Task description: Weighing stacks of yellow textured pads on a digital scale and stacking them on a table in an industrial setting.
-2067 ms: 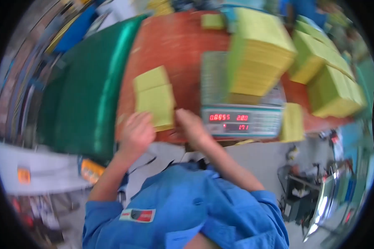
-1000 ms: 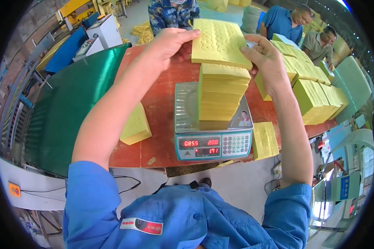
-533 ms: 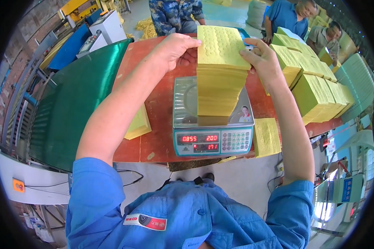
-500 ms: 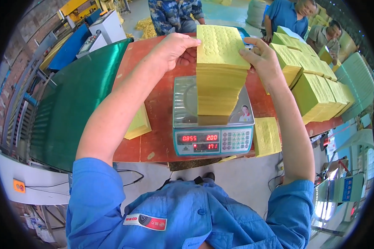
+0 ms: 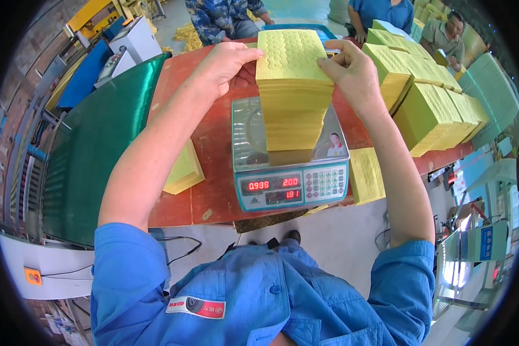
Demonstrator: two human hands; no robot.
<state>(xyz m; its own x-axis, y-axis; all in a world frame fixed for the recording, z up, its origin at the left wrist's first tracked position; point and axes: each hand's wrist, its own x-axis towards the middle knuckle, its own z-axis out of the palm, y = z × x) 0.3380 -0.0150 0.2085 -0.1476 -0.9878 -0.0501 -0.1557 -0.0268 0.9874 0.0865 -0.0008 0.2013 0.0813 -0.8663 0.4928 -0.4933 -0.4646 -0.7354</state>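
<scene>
A tall stack of yellow paper sheets [image 5: 294,106] stands upright on the metal pan of a digital weighing scale [image 5: 248,160]. Rows of round, coin-like marks cover its top sheet. My left hand [image 5: 229,64] pinches the upper left edge between thumb and fingers, some fingers partly hidden behind the paper. At the opposite edge, my right hand [image 5: 352,70] has its thumb and curled fingers against the top corner. Red digits glow on the scale's front panel, beside a keypad.
Smaller yellow paper piles lie left [image 5: 184,170] and right [image 5: 367,176] of the scale on the red table [image 5: 213,202]. Many stacks [image 5: 429,118] crowd the table's right. A green sheet-covered surface [image 5: 92,155] adjoins on the left. Several people are beyond the table, one in camouflage [image 5: 216,20].
The lit digits on the scale have changed. The view has shifted slightly, and both hands stay at the top edges of the stack. A person at the far right has lifted their head.
</scene>
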